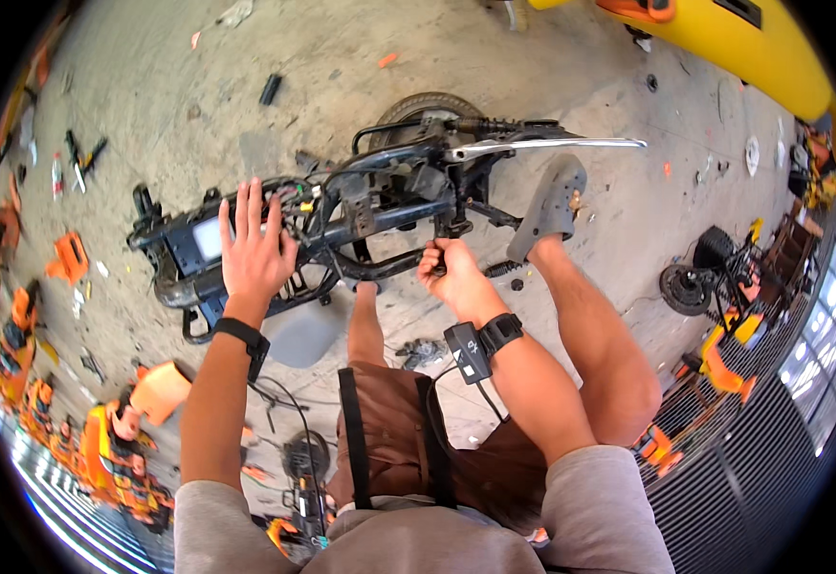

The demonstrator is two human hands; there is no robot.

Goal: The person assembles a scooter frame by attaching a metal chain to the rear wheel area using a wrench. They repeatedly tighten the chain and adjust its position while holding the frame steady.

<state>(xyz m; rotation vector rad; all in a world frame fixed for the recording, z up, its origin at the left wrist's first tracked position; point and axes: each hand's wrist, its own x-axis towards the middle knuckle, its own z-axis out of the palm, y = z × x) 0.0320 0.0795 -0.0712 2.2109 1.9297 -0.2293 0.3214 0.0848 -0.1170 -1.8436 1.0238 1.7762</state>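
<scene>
A stripped black scooter or motorcycle frame lies across the floor in front of me, with its wheel at the far side. My left hand is spread flat over the left part of the frame, beside a black box with a pale label and some loose wiring. At the frame's near middle, below a black bracket, my right hand is closed with its fingers curled; whatever is in them is hidden. A long silver metal bar sticks out to the right from the frame's top.
My grey clog stands right of the frame. A grey panel lies near my leg. Orange parts and a black cylinder are scattered on the floor. Another black wheeled assembly sits at the right; a yellow body fills the upper right.
</scene>
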